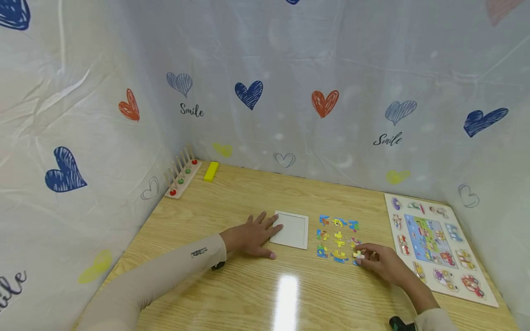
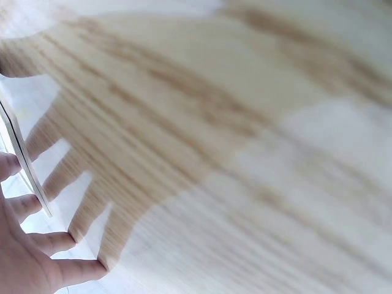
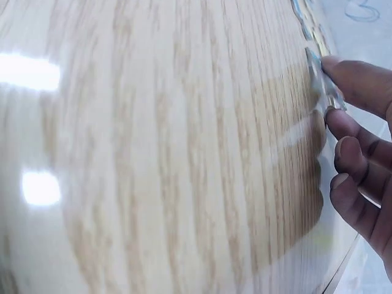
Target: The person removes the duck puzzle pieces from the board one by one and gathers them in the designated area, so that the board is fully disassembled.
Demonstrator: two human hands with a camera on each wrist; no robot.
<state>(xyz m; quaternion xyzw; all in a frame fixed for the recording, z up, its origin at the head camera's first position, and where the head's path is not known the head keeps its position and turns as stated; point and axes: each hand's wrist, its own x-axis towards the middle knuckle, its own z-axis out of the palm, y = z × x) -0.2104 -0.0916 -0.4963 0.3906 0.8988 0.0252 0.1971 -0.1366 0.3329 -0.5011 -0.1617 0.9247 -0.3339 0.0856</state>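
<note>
My left hand (image 1: 252, 236) lies spread with straight fingers at the left edge of a square white puzzle frame (image 1: 291, 231). Two of its fingertips touch the frame's border in the head view. To the right of the frame, small jigsaw pieces (image 1: 339, 239) in blue, yellow and other colours lie apart in rows. My right hand (image 1: 381, 263) is at the lower right of these rows, pinching a jigsaw piece (image 1: 359, 255) between thumb and fingers. In the right wrist view the piece (image 3: 320, 79) shows edge-on at the fingertips, so its picture is hidden there.
A large picture board (image 1: 439, 248) with vehicle shapes lies at the right side of the table (image 1: 232, 289). At the back left stand a wooden peg rack (image 1: 182, 177) with red and green beads and a yellow block (image 1: 211, 171). A heart-printed curtain (image 1: 285, 133) closes off the back.
</note>
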